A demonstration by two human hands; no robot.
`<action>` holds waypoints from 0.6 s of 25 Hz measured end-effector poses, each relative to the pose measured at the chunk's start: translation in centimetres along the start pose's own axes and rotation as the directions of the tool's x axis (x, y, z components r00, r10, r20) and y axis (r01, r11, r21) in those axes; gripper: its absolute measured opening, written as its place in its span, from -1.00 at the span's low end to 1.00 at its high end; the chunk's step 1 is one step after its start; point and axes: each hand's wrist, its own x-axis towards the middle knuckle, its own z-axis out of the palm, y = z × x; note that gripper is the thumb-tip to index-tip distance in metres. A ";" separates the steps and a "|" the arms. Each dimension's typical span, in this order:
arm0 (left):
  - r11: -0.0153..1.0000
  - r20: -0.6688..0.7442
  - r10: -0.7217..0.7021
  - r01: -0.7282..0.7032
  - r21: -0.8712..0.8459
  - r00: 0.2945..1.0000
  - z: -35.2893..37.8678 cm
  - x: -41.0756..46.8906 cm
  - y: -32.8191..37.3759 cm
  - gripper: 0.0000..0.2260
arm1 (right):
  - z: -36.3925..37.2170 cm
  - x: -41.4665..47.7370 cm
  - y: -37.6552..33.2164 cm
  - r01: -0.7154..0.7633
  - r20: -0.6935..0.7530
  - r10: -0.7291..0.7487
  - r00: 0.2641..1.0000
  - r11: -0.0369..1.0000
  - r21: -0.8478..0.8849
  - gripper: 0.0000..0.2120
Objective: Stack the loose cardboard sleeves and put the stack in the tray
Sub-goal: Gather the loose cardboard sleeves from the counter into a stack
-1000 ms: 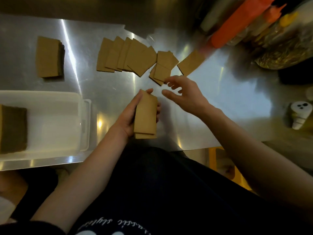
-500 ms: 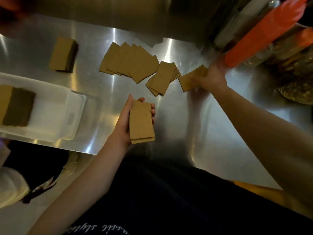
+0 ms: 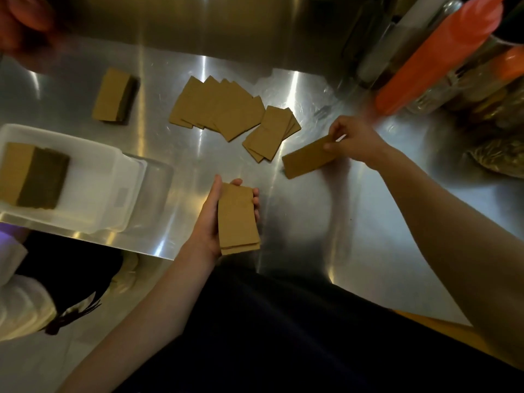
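My left hand grips a small stack of brown cardboard sleeves above the steel counter's near edge. My right hand pinches one end of a single sleeve, lifted to the right of the loose ones. Several loose sleeves lie fanned out on the counter, with a smaller overlapping pile beside them. A white plastic tray sits at the left and holds a stack of sleeves. Another neat stack stands on the counter behind the tray.
Orange squeeze bottles and jars crowd the far right of the steel counter. A bag of dried goods lies at the right edge. Another person's hand shows at the top left corner.
My right hand reached out to the rightmost loose sleeve, took hold of it and drew it back toward me. My left hand kept holding its stack. The view shifted rightward.
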 end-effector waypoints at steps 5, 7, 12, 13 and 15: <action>0.998 -0.021 -0.046 0.047 0.036 0.999 -0.5 -0.2 1.0 -0.62 | -1.5 -5.4 -3.6 0.193 0.048 -0.198 0.979 0.977 0.092 -0.81; 0.996 -0.024 -0.057 0.058 0.061 0.998 -0.6 -0.2 1.5 -0.61 | -0.8 -6.9 -4.9 0.211 -0.003 -0.214 0.977 0.960 0.184 -0.81; 0.992 -0.018 -0.075 0.077 0.104 0.997 -1.2 -0.9 2.7 -0.62 | 2.5 -6.0 -5.8 0.133 -0.136 -0.100 0.986 0.955 0.265 -0.93; 0.992 -0.016 -0.076 0.077 0.103 0.997 -1.6 -1.2 3.0 -0.62 | 3.0 -5.3 -5.7 0.109 -0.150 -0.067 0.986 0.952 0.287 -0.89; 0.993 -0.016 -0.067 0.068 0.099 0.998 -2.5 -1.7 3.6 -0.63 | 3.5 -3.6 -5.6 0.054 -0.153 -0.006 0.988 0.947 0.316 -0.77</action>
